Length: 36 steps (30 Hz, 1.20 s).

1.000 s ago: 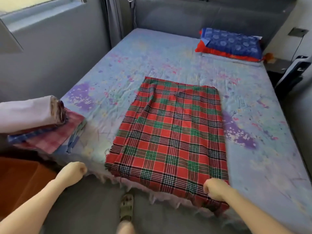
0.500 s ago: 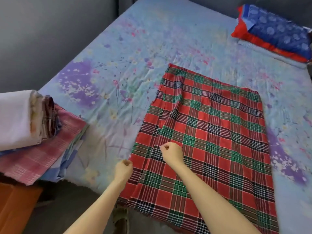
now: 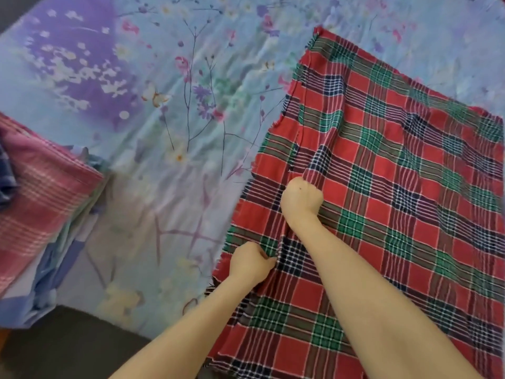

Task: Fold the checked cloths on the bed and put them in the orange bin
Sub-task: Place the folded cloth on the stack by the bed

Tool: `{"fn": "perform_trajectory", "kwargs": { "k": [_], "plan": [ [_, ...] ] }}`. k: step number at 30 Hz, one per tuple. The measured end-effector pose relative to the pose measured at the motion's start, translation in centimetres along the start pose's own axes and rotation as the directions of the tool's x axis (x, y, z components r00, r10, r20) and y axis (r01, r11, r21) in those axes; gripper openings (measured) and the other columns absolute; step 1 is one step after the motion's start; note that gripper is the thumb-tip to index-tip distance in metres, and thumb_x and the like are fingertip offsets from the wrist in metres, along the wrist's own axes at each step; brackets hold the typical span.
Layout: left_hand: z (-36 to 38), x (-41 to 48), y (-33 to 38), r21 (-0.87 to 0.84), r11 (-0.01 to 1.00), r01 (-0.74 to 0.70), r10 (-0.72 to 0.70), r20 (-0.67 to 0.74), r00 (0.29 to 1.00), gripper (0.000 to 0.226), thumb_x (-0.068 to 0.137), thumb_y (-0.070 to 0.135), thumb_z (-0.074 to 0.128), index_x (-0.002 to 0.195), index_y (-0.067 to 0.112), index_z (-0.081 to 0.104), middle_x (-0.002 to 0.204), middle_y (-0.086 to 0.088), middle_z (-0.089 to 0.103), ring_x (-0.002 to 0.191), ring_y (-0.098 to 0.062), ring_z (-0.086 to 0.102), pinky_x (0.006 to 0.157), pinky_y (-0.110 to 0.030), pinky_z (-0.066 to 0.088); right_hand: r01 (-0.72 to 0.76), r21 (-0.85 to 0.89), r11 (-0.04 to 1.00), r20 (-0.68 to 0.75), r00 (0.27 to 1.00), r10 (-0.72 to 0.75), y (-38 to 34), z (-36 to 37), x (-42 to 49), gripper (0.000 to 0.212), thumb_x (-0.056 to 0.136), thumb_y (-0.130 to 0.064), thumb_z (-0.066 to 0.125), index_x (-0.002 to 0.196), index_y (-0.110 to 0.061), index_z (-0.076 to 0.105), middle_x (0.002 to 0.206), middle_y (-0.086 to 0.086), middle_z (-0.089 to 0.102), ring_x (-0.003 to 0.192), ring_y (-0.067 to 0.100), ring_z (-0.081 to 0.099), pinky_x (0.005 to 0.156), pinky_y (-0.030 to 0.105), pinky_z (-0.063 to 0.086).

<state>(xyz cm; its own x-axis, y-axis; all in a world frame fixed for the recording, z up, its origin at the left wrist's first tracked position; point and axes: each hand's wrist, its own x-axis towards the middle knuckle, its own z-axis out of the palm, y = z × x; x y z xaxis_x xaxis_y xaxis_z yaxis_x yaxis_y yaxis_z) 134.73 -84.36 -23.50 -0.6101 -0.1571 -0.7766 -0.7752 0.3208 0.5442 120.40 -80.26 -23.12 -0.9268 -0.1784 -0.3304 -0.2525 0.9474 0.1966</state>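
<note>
Right hand [image 3: 300, 199] crept up the red checked cloth [image 3: 396, 187], lying lengthwise away.

Floral sheet [image 3: 169, 127], dark floor [image 3: 68, 348] btm-left.

Red-green-navy checked cloth [image 3: 396, 187]; pale-blue floral sheet [image 3: 164, 105]; pink checked stack [image 3: 41, 203]

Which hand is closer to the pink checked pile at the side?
Left. The left hand pinches the red checked cloth near its edge facing the pink pile; the right hand grips it farther in, farther from the pile.
</note>
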Motion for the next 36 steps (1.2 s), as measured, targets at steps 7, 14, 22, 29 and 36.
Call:
{"fn": "perform_trajectory", "kwargs": {
  "k": [7, 14, 22, 29, 36],
  "plan": [
    [-0.3, -1.4, 2.0, -0.199, 0.978, 0.065, -0.023, 0.206, 0.978, 0.053, 0.096, 0.057, 0.029, 0.089, 0.014, 0.059, 0.082, -0.001, 0.058, 0.082, -0.020, 0.056, 0.075, -0.028, 0.038, -0.144, 0.609, 0.780, 0.035, 0.987, 0.155, 2.1, -2.5, 2.3, 0.030, 0.080, -0.020, 0.058, 0.053, -0.011, 0.049, 0.048, 0.002, 0.043, 0.048, 0.023, 0.045, 0.045, 0.028, 0.030],
    [-3.5, -1.7, 0.7, -0.424, 0.905, -0.034, -0.005, -0.091, 0.996, 0.017, 0.077, 0.023, 0.075, 0.078, 0.018, 0.059, 0.064, 0.013, 0.063, 0.067, -0.005, 0.061, 0.073, -0.027, 0.055, -0.205, 0.845, 0.493, 0.201, 0.978, 0.060, -0.4, -6.4, 3.8, 0.031, 0.073, -0.012, 0.060, 0.042, -0.010, 0.058, 0.047, 0.005, 0.060, 0.045, 0.019, 0.053, 0.049, 0.030, 0.040],
    [-5.7, -2.4, -3.3, -0.066, 0.971, 0.231, -0.222, 0.119, 0.968, 0.035, 0.083, 0.031, 0.070, 0.105, 0.005, 0.065, 0.068, 0.000, 0.055, 0.050, -0.012, 0.046, 0.039, -0.018, 0.034, -0.326, 0.850, 0.414, 0.311, 0.945, 0.105, -4.1, -4.0, 4.5, 0.020, 0.085, -0.003, 0.055, 0.067, 0.003, 0.057, 0.049, 0.009, 0.058, 0.042, 0.023, 0.059, 0.050, 0.032, 0.054],
    [-4.7, -5.0, -4.6, -0.176, 0.949, 0.263, -0.183, 0.374, 0.909, 0.021, 0.084, 0.037, 0.068, 0.078, 0.020, 0.057, 0.080, 0.002, 0.063, 0.062, -0.005, 0.056, 0.053, -0.014, 0.046, -0.315, 0.789, 0.528, 0.257, 0.949, 0.183, -4.8, -2.3, 4.4, 0.007, 0.087, -0.006, 0.053, 0.085, -0.002, 0.059, 0.078, 0.015, 0.070, 0.070, 0.028, 0.071, 0.068, 0.038, 0.059],
    [-2.3, -8.8, -10.1, -0.109, 0.967, 0.229, -0.169, 0.395, 0.903, 0.025, 0.081, 0.023, 0.073, 0.105, 0.022, 0.067, 0.106, 0.006, 0.070, 0.099, -0.009, 0.064, 0.094, -0.026, 0.049, -0.179, 0.621, 0.763, 0.087, 0.983, 0.161, -5.4, -2.6, 3.5, 0.023, 0.095, 0.000, 0.043, 0.113, -0.002, 0.058, 0.118, 0.012, 0.061, 0.109, 0.026, 0.058, 0.074, 0.025, 0.041]
  ]
}}
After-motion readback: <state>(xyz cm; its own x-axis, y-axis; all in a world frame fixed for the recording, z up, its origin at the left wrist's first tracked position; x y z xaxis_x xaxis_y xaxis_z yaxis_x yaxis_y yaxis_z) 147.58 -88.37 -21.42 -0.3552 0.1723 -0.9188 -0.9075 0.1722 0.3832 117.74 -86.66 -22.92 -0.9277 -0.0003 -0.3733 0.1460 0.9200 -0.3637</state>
